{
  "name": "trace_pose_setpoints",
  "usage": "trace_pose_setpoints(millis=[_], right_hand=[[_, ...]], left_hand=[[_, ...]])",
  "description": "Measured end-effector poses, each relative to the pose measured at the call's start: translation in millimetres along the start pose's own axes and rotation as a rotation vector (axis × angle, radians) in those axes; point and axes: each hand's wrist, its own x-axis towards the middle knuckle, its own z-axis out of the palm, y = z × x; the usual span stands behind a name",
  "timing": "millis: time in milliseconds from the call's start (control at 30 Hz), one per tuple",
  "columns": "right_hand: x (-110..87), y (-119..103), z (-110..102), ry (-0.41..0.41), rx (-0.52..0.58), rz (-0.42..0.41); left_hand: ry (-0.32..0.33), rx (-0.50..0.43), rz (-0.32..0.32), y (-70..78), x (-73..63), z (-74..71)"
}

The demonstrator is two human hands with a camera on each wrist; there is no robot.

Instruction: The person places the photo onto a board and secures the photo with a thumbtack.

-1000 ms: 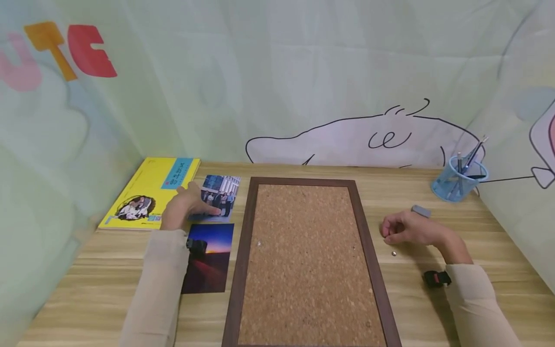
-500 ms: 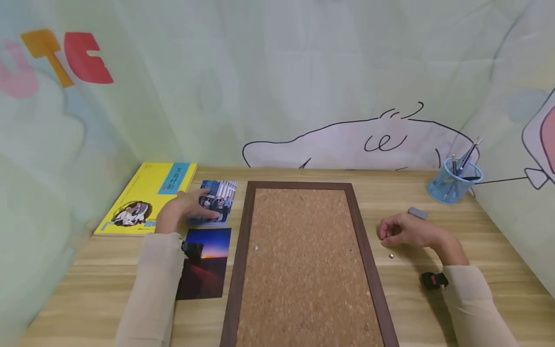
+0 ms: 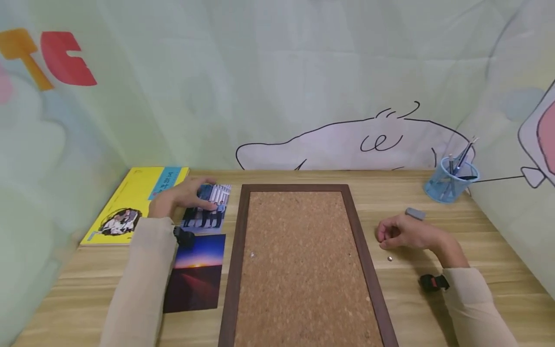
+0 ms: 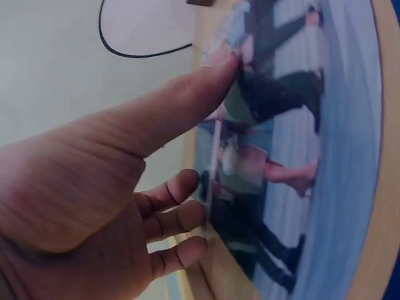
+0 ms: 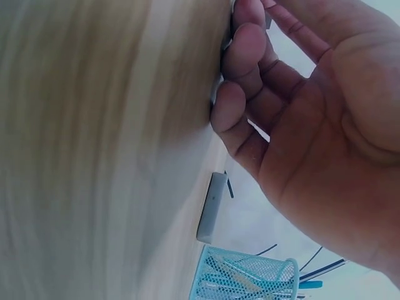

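Observation:
My left hand [image 3: 184, 196] is over a group photo [image 3: 212, 219] on the wooden table, thumb and forefinger spread apart. In the left wrist view, the thumb reaches onto the photo's surface, while the other fingers are bent loosely by its far side. My right hand [image 3: 409, 232] rests on the table right of the framed cork board [image 3: 299, 260], fingers loosely curled, with nothing visible in them. A small round silver thing, like a thumbtack head [image 3: 389, 259], lies just in front of it. A grey eraser-like block [image 3: 415, 213] is behind that hand.
Below the group photo lies a sunset photo [image 3: 197, 279], partly under the left wrist. A yellow book [image 3: 125, 197] is at the back left. The blue mesh pen cup [image 3: 446, 185] with pens stands back right. A printed curtain [image 3: 282, 86] surrounds the table.
My left hand has shifted toward the group photo's far edge, its thumb and forefinger spreading wider. The right hand stays put. The head view has swung slightly, shifting everything in frame.

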Motion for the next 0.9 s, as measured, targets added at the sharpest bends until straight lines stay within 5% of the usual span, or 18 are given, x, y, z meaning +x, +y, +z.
trace_pose_setpoints(millis=[433,900], right_hand=[[4.5,1.6,8.4,-0.013,-0.011,-0.029],[1.8,-1.1,1.9,0.009,-0.039,0.005]], left_hand=[[-0.007,-0.092,-0.012,-16.3,5.5,5.1],[0.101,-0.052,-0.027,-8.6,20.1,4.3]])
